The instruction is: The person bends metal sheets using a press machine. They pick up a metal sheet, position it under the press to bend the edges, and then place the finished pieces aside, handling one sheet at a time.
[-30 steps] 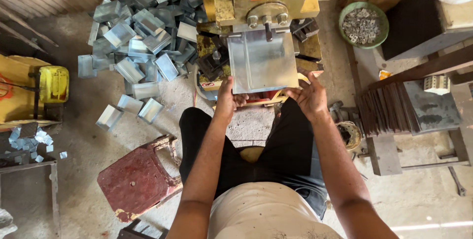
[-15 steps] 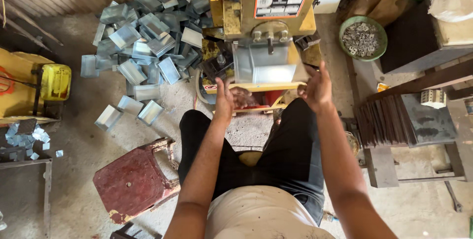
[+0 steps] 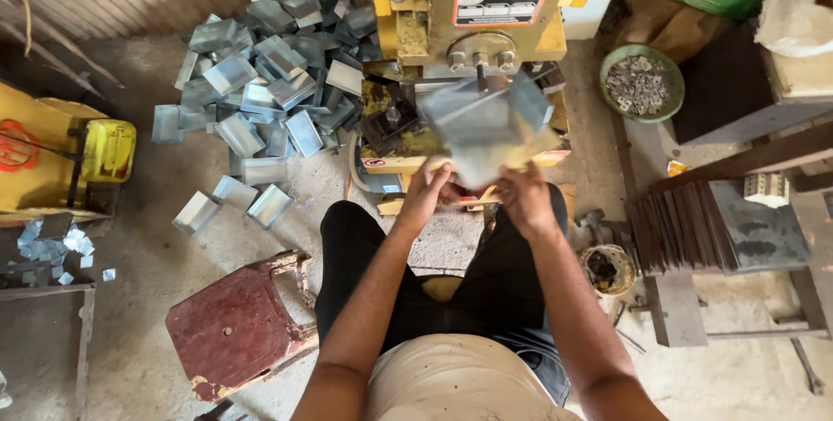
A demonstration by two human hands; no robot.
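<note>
Workshop floor of bare concrete, item logged by me: folded sheet-metal piece (image 3: 486,126), blurred, directly before the yellow press (image 3: 486,13), gripped at its near edge by left hand (image 3: 427,188) and right hand (image 3: 521,197); I judged it light, stiff, sharp-edged, best taken by the flat sides.

Your bare hands grip a thin, silvery sheet-metal piece (image 3: 486,130), blurred, its surface shiny. The heap of bent grey sheet-metal boxes (image 3: 269,82) glints dully. The yellow painted metal press (image 3: 486,4) looks chipped and greasy. The red stool (image 3: 239,330) is worn and scuffed; the concrete floor (image 3: 156,204) is rough and dusty.
</note>
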